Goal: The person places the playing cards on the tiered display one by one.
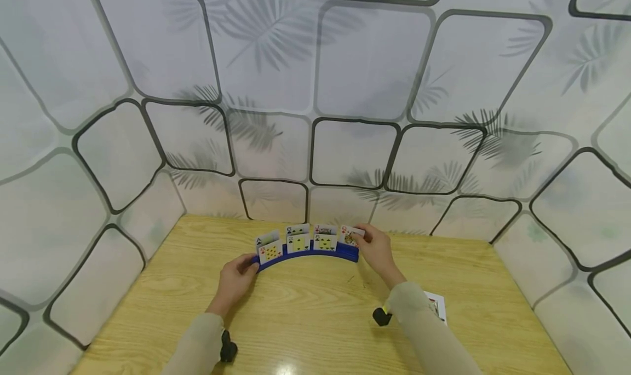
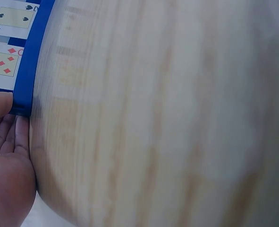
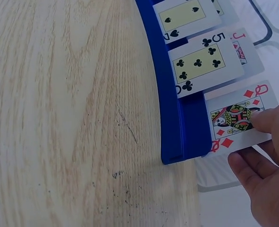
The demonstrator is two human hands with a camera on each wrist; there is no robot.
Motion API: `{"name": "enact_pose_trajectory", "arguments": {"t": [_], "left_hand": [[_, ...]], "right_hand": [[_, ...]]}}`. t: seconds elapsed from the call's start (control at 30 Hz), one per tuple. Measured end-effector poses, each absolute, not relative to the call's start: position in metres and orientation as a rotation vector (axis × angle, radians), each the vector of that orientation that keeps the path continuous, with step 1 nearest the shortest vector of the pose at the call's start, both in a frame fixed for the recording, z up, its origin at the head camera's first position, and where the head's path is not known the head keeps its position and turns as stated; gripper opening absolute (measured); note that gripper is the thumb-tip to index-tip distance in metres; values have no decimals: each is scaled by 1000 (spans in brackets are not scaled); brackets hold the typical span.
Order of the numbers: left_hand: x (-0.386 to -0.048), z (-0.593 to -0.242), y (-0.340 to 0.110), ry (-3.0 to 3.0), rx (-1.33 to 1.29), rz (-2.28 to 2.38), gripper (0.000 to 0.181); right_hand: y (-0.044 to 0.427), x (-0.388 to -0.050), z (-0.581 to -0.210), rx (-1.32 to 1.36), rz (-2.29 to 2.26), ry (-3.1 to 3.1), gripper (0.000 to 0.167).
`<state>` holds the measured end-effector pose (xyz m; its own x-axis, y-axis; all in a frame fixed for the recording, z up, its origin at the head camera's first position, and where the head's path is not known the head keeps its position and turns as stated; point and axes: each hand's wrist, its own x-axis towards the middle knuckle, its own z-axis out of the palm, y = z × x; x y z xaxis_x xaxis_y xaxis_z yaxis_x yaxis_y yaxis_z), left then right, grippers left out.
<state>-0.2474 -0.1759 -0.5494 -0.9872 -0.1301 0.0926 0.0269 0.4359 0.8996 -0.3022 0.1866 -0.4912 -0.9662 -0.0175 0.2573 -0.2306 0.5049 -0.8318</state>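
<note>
A curved blue card holder [image 1: 305, 253] stands on the wooden table with playing cards in two rows. My left hand [image 1: 236, 277] grips its left end, the thumb near a diamonds card [image 2: 2, 66]. At the right end, my right hand [image 1: 377, 250] pinches the queen of diamonds [image 3: 236, 118] between thumb and fingers. The lower edge of this queen is at the back slot of the holder. Beside it stand a five of clubs [image 3: 203, 66] in front and a red jack [image 3: 245, 52] behind. Further left are a spades card [image 3: 184, 19] and an ace [image 1: 264, 238].
A white-edged card or stack of cards [image 1: 439, 304] lies on the table, partly hidden by my right sleeve [image 1: 419, 315]. Patterned cloth walls [image 1: 276, 145] enclose the wooden table [image 1: 305, 320] at the back and both sides.
</note>
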Motion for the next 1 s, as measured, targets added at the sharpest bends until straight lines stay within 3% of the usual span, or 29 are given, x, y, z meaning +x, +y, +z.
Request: {"name": "enact_pose_trajectory", "arguments": {"t": [0.33,1.0], "left_hand": [[-247,-548,-176,-2532,96,-1594,32],[-248,-550,-176,-2530,96,-1590,32]], "right_hand": [[194,-295,-485,206,1403,-2559,42],[245,-258,-487,208,1260,-2631,50]]}}
